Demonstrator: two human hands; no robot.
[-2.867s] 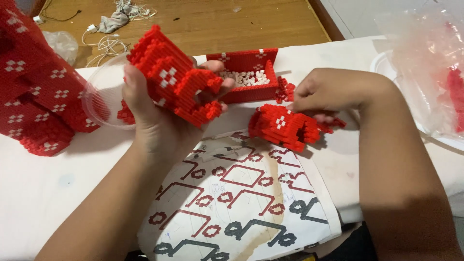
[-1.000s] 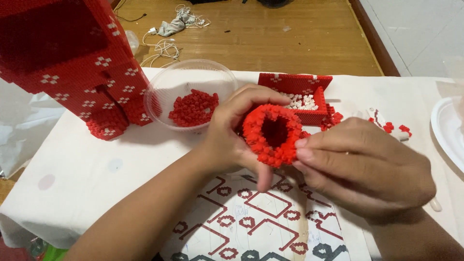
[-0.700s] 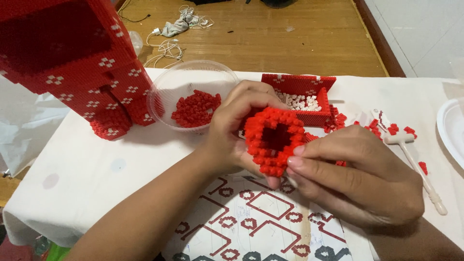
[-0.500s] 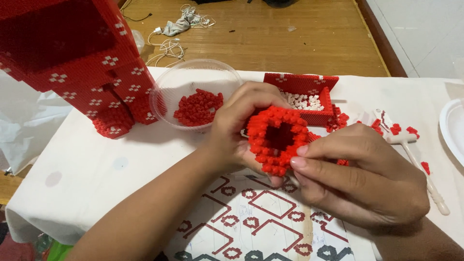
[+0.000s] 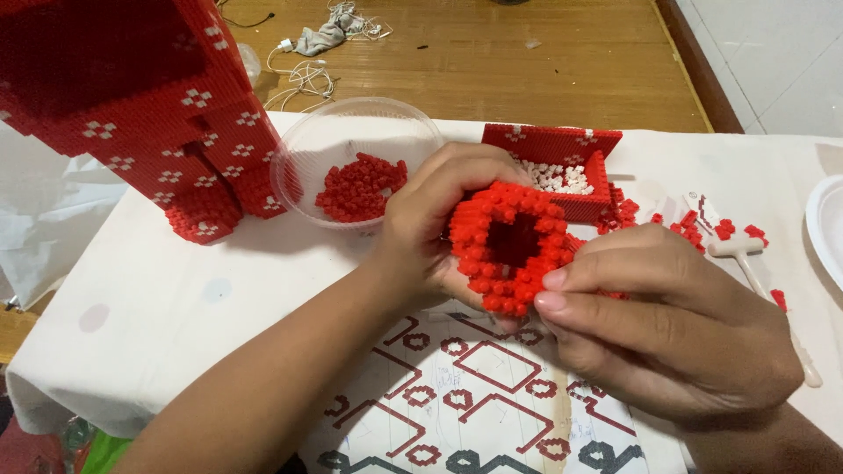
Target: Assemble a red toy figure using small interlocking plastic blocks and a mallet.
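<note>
Left hand (image 5: 435, 219) clamped on red brick ring (image 5: 511, 247), right hand (image 5: 650, 316) pinching its rim; pressing a brick home, steady counter-pressure needed.

Hollow ring-shaped assembly of small plastic bricks (image 5: 512, 248): uniform bright red, dark shadowed centre. Tall block-built structure (image 5: 140, 96): same red, dotted with small white cross-shaped motifs in a scattered repeat. Clear round plastic bowl (image 5: 307, 145): colourless, holding a heap of red loose bricks (image 5: 360, 186). Open rectangular brick-built tray (image 5: 562, 162): red walls, white bricks inside. Printed paper sheet (image 5: 465, 404): white ground, red and dark outline shapes. Cloth table cover (image 5: 176, 290): white, faint grey spots. Wooden floor (image 5: 492, 61): warm brown planks.
</note>
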